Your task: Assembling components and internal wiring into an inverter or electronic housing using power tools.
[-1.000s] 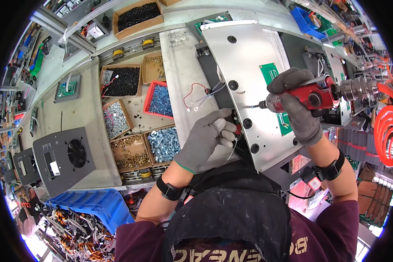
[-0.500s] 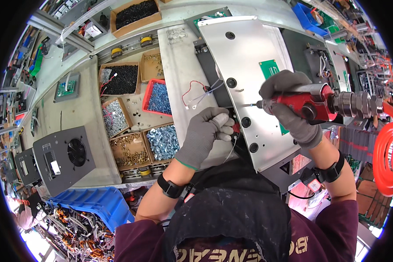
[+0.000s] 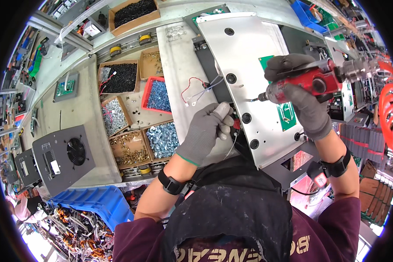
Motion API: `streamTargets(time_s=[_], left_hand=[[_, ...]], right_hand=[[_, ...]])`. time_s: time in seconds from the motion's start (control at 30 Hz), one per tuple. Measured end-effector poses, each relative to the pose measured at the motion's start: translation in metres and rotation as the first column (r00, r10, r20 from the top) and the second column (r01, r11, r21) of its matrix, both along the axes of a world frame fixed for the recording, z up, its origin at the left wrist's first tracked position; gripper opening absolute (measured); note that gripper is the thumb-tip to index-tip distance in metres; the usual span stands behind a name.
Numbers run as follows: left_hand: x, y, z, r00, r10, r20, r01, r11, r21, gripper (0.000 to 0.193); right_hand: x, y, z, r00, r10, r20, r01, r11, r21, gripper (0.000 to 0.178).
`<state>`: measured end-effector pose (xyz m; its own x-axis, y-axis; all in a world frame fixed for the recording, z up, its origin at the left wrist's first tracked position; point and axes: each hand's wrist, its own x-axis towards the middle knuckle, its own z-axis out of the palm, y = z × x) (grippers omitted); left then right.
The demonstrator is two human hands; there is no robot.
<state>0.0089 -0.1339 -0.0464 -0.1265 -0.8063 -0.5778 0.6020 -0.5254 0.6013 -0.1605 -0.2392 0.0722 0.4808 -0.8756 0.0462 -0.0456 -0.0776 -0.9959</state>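
My right hand point(image 3: 303, 94), in a grey glove, is wrapped round a red power screwdriver point(image 3: 318, 83). The driver lies nearly level, its bit pointing left over a silver sheet-metal panel point(image 3: 229, 54); whether the tip touches the metal I cannot tell. The panel has black round feet along it and a green circuit board point(image 3: 287, 117) partly behind my right hand. Left of the panel's near edge, my gloved left hand point(image 3: 205, 133) is closed, thumb against curled fingers. What it pinches, if anything, is hidden. A red wire and pale leads point(image 3: 201, 89) lie just beyond it.
Left of my left hand are a red bin of blue-grey fasteners point(image 3: 158, 94), a cardboard box of silver fasteners point(image 3: 162, 140) and a box of black screws point(image 3: 121, 79). A dark panel with a fan point(image 3: 61, 157) sits farther left. An orange coiled hose point(image 3: 386, 118) hangs at right.
My right hand and the screwdriver have shifted away from me, uncovering more of the green circuit board. The orange hose has moved with them. My left hand has hardly moved.
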Motion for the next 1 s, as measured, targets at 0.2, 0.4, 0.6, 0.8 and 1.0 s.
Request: streamTargets(time_s=[0.2,0.4,0.6,0.8,1.0], left_hand=[[-0.016,0.0,0.017,0.975,-0.049,-0.216,0.056,0.998,0.029,0.04],[-0.026,0.002,0.033,0.97,-0.14,-0.198,0.14,0.99,-0.01,0.043],[-0.033,0.008,0.035,0.959,-0.242,-0.149,0.245,0.97,0.001,0.051],[-0.034,0.011,0.029,0.864,-0.363,0.349,0.401,0.915,-0.04,0.061],[-0.03,0.013,0.014,0.769,-0.363,0.527,0.413,0.91,0.023,0.061]], right_hand=[[-0.002,0.03,0.026,0.979,0.122,0.165,-0.099,0.984,-0.145,0.04],[-0.012,0.046,0.029,0.984,0.046,0.172,-0.027,0.993,-0.111,0.051],[-0.029,0.062,0.03,0.988,0.044,0.151,-0.029,0.994,-0.105,0.051],[-0.051,0.071,0.014,0.99,0.066,0.121,-0.039,0.976,-0.213,0.041],[-0.058,0.079,0.015,0.996,-0.07,-0.054,0.074,0.996,0.06,0.037]])
